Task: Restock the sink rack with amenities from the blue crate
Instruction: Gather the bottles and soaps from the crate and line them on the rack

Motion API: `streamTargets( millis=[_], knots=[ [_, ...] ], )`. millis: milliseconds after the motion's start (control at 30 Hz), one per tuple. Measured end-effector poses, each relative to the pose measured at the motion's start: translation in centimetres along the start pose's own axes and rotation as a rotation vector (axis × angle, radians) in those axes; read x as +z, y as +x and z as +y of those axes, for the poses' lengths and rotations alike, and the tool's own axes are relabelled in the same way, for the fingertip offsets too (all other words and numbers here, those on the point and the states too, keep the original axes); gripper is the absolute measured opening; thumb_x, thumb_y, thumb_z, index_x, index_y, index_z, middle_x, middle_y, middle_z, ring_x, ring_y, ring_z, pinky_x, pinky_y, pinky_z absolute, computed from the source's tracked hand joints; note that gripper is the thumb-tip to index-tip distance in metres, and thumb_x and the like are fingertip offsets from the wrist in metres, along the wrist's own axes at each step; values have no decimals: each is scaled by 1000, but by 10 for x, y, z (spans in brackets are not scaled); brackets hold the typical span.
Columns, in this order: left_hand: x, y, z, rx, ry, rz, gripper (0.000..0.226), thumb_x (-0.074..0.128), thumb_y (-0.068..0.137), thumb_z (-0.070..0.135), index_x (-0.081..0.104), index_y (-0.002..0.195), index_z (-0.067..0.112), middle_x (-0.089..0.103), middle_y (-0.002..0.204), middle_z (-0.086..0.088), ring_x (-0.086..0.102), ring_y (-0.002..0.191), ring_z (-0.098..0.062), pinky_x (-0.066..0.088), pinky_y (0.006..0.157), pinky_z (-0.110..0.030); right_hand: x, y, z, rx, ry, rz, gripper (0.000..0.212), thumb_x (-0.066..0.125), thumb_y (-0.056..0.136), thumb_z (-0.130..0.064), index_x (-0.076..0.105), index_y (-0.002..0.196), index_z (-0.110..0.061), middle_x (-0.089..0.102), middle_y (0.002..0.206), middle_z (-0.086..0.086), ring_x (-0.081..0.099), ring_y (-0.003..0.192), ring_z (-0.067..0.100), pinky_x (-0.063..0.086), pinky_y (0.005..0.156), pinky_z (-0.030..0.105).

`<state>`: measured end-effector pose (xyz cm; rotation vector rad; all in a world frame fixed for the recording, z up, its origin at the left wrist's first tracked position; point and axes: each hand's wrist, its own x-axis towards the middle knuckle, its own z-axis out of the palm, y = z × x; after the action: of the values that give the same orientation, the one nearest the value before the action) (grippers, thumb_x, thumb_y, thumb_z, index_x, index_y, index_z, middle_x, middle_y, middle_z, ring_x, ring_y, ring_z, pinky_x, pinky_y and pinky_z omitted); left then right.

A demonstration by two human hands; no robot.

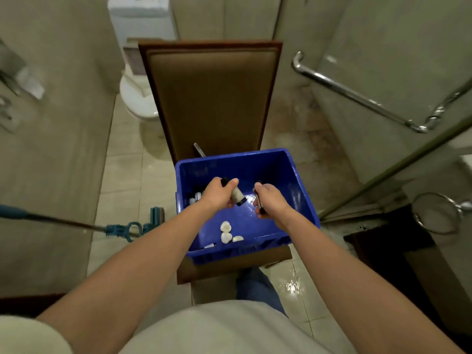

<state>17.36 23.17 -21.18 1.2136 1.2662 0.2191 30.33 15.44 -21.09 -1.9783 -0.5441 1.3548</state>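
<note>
Gripping bottle (237, 194), left hand (217, 194) | right hand (272, 200) fingers clutch dark item (260, 204) | over crate (255, 168)

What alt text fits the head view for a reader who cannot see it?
The left hand grips a pale bottle and the right hand holds a thin dark item over a blue crate on a brown chair. In the crate lie small white items.

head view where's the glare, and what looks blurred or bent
Head view: glare on the wet floor and a bright patch on the crate bottom. Head view: the left edge is smeared, wall fittings unreadable. Head view: the wide lens bows the grab bar. Head view: left hand on a bottle and right hand on a dark item look fairly sharp.
</note>
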Motion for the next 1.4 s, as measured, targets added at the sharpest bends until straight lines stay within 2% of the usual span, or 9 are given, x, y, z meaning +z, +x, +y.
streamTargets(
  millis=[233, 400, 633, 767, 867, 933, 1100, 1267, 1400],
  knots=[
    [12, -47, 43, -38, -68, -182, 26, 48, 102, 33, 44, 116, 12, 56, 101, -9, 70, 79, -25, 59, 76, -43, -32, -68, -10, -10, 231, 73, 24, 50, 101, -28, 49, 123, -18, 63, 95, 8, 61, 80, 18, 54, 69, 35],
    [38, -73, 62, -125, -64, -347, 30, 45, 103, 32, 48, 122, 9, 55, 106, -11, 65, 91, -27, 54, 84, -48, -66, -117, -2, -17, 343, 124, 24, 60, 96, -19, 58, 120, -17, 66, 114, 11, 63, 107, 27, 56, 87, 48],
    [90, -106, 101, -138, -28, -577, 19, 43, 104, 22, 53, 115, 9, 58, 116, -12, 62, 95, -25, 51, 73, -43, -119, -164, 10, -30, 411, 267, 23, 66, 91, -13, 61, 114, -13, 64, 103, 7, 62, 93, 22, 57, 82, 50],
    [122, -115, 119, -57, 51, -663, 24, 48, 102, 15, 53, 124, 7, 61, 119, -13, 63, 108, -27, 54, 80, -43, -148, -189, 19, -38, 429, 365, 24, 71, 88, -16, 60, 109, -19, 63, 115, 10, 60, 108, 27, 59, 76, 46],
    [151, -121, 125, -24, 101, -727, 18, 47, 102, 14, 56, 117, 9, 60, 124, -15, 59, 119, -29, 50, 96, -49, -171, -208, 35, -41, 475, 412, 16, 70, 90, -18, 60, 102, -20, 64, 109, 7, 62, 97, 22, 54, 59, 35],
    [173, -126, 124, -15, 135, -755, 17, 46, 102, 13, 57, 115, 9, 61, 121, -14, 58, 119, -29, 49, 99, -49, -187, -216, 52, -41, 521, 433, 21, 70, 90, -19, 62, 109, -15, 65, 102, 6, 62, 89, 20, 55, 64, 38],
    [233, -153, 122, 69, 238, -828, 22, 45, 103, 15, 58, 122, 13, 64, 116, -6, 61, 110, -19, 55, 81, -35, -230, -236, 94, -35, 582, 503, 34, 77, 84, -23, 63, 115, -18, 65, 105, 6, 63, 95, 23, 55, 88, 54],
    [299, -187, 115, 174, 299, -876, 18, 49, 102, 16, 60, 116, 15, 64, 112, -5, 63, 94, -16, 55, 72, -31, -278, -267, 136, -34, 623, 537, 28, 79, 81, -20, 63, 104, -18, 65, 116, 13, 63, 107, 31, 59, 75, 46],
    [353, -205, 113, 251, 356, -895, 25, 54, 100, 20, 62, 122, 12, 68, 108, -4, 64, 60, -4, 51, 57, -25, -321, -296, 162, -49, 646, 566, 32, 79, 80, -15, 62, 107, -14, 66, 111, 13, 64, 105, 30, 57, 83, 50]
  ],
)
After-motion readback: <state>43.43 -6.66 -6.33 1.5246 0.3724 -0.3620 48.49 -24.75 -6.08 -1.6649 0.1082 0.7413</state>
